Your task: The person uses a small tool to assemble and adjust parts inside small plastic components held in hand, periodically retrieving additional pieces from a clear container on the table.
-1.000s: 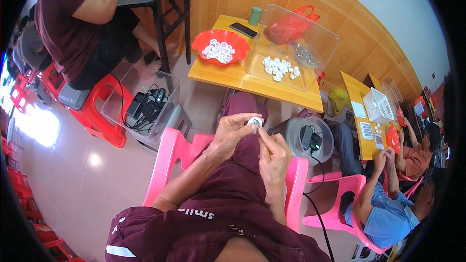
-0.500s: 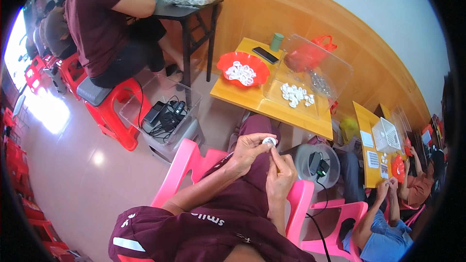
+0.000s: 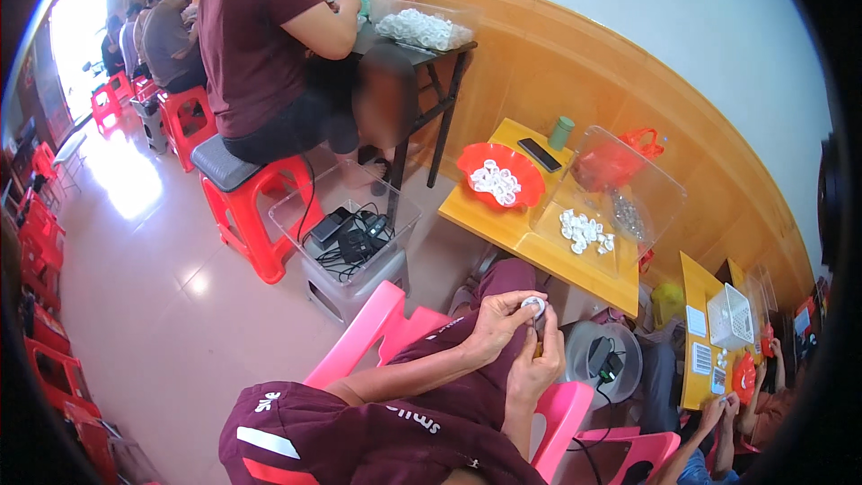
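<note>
Both my hands meet above my lap around a small round white plastic part [image 3: 533, 307], whose exact kind I cannot make out. My left hand [image 3: 496, 328] pinches it from the left between thumb and fingers. My right hand [image 3: 539, 366] closes on its lower right edge with thumb and forefinger; the fingertips hide part of it. Ahead of my knees, similar white parts [image 3: 496, 183] fill a red scalloped bowl [image 3: 469, 160] on a yellow wooden table [image 3: 485, 222]. More loose white pieces [image 3: 584, 232] lie in a clear plastic bin [image 3: 669, 207] beside the bowl.
A phone [image 3: 540, 154] and green canister [image 3: 561, 132] stand behind the bowl. Left of my pink chair [image 3: 377, 328], a clear box of chargers and cables [image 3: 359, 238] rests on a stool. A round tub [image 3: 628, 368] stands right. Co-workers sit at tables on both sides.
My view has turned, so the tables and my hands appear lower and farther right. Both hands stay on the white part; my right forefinger now lies along its right edge.
</note>
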A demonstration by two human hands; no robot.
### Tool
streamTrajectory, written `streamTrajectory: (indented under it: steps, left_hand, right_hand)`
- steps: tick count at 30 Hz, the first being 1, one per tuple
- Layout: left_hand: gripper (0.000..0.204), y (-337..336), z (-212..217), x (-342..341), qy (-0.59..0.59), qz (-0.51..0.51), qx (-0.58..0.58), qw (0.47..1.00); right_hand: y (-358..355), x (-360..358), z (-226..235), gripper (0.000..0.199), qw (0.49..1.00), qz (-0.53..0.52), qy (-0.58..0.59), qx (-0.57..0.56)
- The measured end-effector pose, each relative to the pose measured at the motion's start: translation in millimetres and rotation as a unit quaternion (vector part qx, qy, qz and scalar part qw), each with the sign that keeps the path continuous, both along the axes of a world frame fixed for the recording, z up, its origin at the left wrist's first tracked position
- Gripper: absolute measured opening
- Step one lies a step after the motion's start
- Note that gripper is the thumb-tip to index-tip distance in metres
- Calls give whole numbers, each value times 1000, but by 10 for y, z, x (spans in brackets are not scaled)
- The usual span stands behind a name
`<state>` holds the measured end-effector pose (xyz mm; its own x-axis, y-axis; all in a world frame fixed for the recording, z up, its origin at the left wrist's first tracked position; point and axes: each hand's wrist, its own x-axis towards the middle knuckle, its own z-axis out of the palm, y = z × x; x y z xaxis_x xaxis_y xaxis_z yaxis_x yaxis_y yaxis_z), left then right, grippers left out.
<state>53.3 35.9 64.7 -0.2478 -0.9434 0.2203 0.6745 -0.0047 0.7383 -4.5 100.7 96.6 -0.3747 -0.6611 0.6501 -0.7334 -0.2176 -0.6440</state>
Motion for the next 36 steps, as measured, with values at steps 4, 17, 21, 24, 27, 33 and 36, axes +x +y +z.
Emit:
streamTrajectory:
  steps: [4,17,21,24,27,33,36]
  left_hand:
    - [20,-14,-12,3,-19,11,-7,1000]
    - [19,-1,-132,-86,-81,57,-9,995]
    - [23,-68,-164,-77,-42,-4,-5,999]
    - [26,-137,-30,85,18,-118,86,989]
    - [34,-208,52,242,48,-163,100,980]
    - [35,-209,114,233,45,-193,103,975]
    - [34,-186,132,210,36,-191,95,976]
  right_hand:
    - [-30,-41,-42,42,1000,0,-14,7]
    - [-62,-134,-143,32,999,-2,19,34]
    - [-35,-162,-84,30,998,-7,-3,61]
    - [-34,-284,-61,32,997,23,19,66]
    - [-29,-271,37,33,994,49,-27,91]
    - [-31,-311,-4,34,993,48,-71,84]
    - [-12,-321,11,35,996,39,-38,77]
